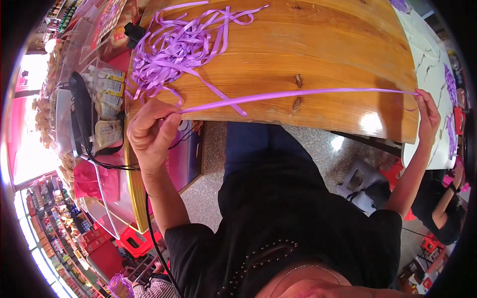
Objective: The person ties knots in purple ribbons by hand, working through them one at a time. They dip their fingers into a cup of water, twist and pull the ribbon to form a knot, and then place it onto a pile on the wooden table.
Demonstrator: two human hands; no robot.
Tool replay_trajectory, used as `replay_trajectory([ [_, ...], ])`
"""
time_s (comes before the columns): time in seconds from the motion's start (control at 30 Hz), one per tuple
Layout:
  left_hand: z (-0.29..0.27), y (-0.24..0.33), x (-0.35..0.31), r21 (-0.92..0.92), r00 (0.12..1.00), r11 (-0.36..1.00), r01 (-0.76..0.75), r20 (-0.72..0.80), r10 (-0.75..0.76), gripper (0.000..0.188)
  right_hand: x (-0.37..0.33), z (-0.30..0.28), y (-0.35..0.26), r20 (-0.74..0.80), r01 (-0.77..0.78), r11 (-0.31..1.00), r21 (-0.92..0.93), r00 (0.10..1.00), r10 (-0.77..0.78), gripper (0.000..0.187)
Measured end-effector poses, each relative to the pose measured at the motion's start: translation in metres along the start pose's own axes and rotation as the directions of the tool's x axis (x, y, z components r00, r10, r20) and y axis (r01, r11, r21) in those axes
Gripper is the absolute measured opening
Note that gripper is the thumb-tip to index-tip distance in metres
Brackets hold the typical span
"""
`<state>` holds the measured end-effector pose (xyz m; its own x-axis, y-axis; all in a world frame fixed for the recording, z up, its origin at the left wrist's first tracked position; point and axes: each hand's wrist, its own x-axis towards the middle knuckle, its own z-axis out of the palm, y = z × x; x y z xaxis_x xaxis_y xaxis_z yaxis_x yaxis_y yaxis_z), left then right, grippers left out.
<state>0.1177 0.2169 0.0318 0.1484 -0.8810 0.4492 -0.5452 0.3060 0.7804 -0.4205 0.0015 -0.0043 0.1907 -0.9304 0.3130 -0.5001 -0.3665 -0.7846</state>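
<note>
A narrow purple ribbon (298,93) is stretched across the near part of the wooden table (338,44), pulled almost straight between my two hands. My left hand (153,130) pinches it at the table's near left edge. My right hand (428,113) grips the other end beyond the table's right edge, and a short loop of ribbon curls beside its fingertips. A loose, tangled heap of the same purple ribbon (181,52) lies on the far left of the table. One strand from it runs toward me, ending under the stretched length.
Several pouches (108,92) stand in a clear holder left of my left hand, near black cables (112,165). A white marbled table (427,59) with purple ribbon adjoins on the right. A grey stool (355,176) stands below; another person's arm (444,201) shows at right.
</note>
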Motion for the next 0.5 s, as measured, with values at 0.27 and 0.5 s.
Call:
replay_trajectory([
  [0.27,-0.019,-0.017,-0.013,-0.234,0.962,0.967,0.105,-0.222,-0.158,0.011,-0.005,-0.008,0.012,0.0,-0.042,0.999,0.033,0.999,0.042,0.021],
  [0.5,-0.039,-0.041,-0.025,-0.44,0.91,0.897,0.047,-0.351,-0.219,0.01,-0.009,-0.018,0.027,-0.162,-0.08,0.995,0.064,0.983,0.09,0.023],
])
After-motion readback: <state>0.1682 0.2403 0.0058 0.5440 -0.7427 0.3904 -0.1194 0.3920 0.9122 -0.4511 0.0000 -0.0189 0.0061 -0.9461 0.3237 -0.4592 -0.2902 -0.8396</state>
